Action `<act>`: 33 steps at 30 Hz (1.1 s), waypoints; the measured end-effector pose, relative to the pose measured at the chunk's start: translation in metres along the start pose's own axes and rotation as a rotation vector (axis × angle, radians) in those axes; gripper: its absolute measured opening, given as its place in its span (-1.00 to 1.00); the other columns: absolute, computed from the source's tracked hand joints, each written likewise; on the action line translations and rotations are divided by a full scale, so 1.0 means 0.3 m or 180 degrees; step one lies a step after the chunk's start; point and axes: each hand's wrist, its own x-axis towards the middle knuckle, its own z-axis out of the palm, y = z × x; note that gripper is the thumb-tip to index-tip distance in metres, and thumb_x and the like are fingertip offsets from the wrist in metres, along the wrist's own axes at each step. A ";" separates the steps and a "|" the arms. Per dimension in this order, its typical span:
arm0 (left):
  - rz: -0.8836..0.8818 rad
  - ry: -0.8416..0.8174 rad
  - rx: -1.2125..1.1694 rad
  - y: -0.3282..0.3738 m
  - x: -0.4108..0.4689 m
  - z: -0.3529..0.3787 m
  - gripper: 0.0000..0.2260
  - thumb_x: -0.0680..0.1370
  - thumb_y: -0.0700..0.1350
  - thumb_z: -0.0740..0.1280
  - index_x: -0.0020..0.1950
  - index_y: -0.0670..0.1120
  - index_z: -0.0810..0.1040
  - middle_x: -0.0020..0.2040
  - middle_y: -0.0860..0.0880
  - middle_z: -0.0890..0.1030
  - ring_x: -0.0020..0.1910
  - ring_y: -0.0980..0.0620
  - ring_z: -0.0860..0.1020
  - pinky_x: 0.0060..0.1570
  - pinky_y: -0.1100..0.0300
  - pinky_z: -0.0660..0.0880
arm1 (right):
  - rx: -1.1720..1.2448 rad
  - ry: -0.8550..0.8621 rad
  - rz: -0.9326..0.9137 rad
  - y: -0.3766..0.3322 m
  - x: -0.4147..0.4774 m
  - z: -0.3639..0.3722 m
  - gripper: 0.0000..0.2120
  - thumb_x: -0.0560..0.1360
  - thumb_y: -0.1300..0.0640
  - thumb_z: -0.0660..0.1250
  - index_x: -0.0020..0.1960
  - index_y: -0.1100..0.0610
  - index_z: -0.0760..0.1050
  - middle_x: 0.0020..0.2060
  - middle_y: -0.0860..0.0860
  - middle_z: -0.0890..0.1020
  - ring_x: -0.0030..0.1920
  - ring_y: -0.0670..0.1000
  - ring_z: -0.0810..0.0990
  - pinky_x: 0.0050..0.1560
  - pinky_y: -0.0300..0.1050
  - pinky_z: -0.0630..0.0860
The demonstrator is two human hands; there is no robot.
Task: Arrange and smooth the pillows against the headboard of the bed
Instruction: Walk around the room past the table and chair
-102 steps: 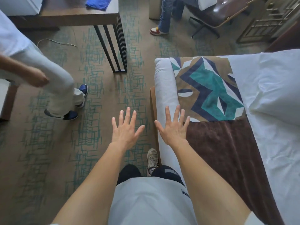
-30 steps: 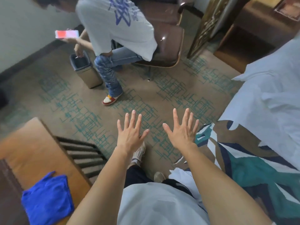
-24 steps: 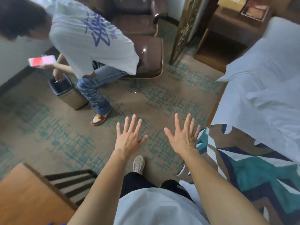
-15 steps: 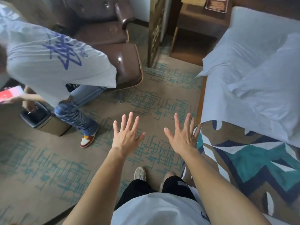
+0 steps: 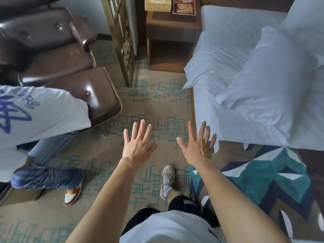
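Observation:
A white pillow (image 5: 273, 71) lies tilted across the white bed sheet (image 5: 205, 109) at the right. A second white pillow (image 5: 222, 42) lies behind it, nearer the head of the bed. Another pillow corner (image 5: 308, 13) shows at the top right. My left hand (image 5: 136, 144) is held out over the carpet, fingers spread, holding nothing. My right hand (image 5: 198, 146) is spread the same way beside the bed's edge, short of the pillows and touching nothing. The headboard is barely in view at the top.
A patterned teal and brown bed runner (image 5: 266, 174) covers the bed's foot. A wooden nightstand (image 5: 170, 37) stands beyond the bed. A brown leather chair (image 5: 70, 71) and a bent-over person (image 5: 35, 123) fill the left. Patterned carpet (image 5: 149, 102) lies between.
My view has swung from the bed's foot toward the head, bringing the pillows and nightstand into sight. Both hands stay spread in front of me. The other person has shifted to the left edge.

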 end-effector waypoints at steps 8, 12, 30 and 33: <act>-0.0027 -0.0066 -0.0095 0.110 0.363 -0.152 -0.30 0.63 0.34 -0.05 0.66 0.02 -0.16 0.65 -0.04 -0.25 0.62 -0.14 -0.26 0.53 -0.30 -0.19 | 0.0156 0.0011 0.0138 0.085 0.362 -0.120 -0.22 0.53 -0.47 -0.25 0.63 -0.13 -0.34 0.61 0.23 -0.28 0.61 0.26 -0.24 0.53 0.34 -0.27; 0.0015 -0.0117 -0.0066 0.141 0.512 -0.207 -0.30 0.63 0.34 -0.06 0.65 0.02 -0.17 0.65 -0.04 -0.26 0.61 -0.13 -0.27 0.53 -0.30 -0.19 | 0.0124 -0.0007 0.0141 0.115 0.496 -0.172 -0.23 0.57 -0.45 -0.18 0.64 -0.11 -0.31 0.61 0.24 -0.27 0.62 0.27 -0.21 0.54 0.36 -0.23; 0.1041 -0.0375 0.0480 0.117 1.447 -0.459 -0.32 0.63 0.34 -0.12 0.64 0.05 -0.23 0.62 -0.03 -0.36 0.60 -0.13 -0.32 0.53 -0.28 -0.24 | 0.0497 0.0340 0.1259 0.021 1.168 -0.359 -0.24 0.57 -0.41 -0.11 0.65 -0.12 -0.19 0.62 0.29 -0.17 0.62 0.29 -0.11 0.54 0.38 -0.14; 0.1356 -0.0443 0.0640 0.148 1.591 -0.513 -0.32 0.62 0.34 -0.14 0.64 0.06 -0.25 0.62 -0.02 -0.36 0.60 -0.13 -0.32 0.53 -0.29 -0.26 | 0.0613 0.0397 0.1516 -0.003 1.269 -0.414 -0.25 0.59 -0.41 -0.07 0.65 -0.13 -0.21 0.62 0.28 -0.17 0.62 0.28 -0.14 0.54 0.36 -0.17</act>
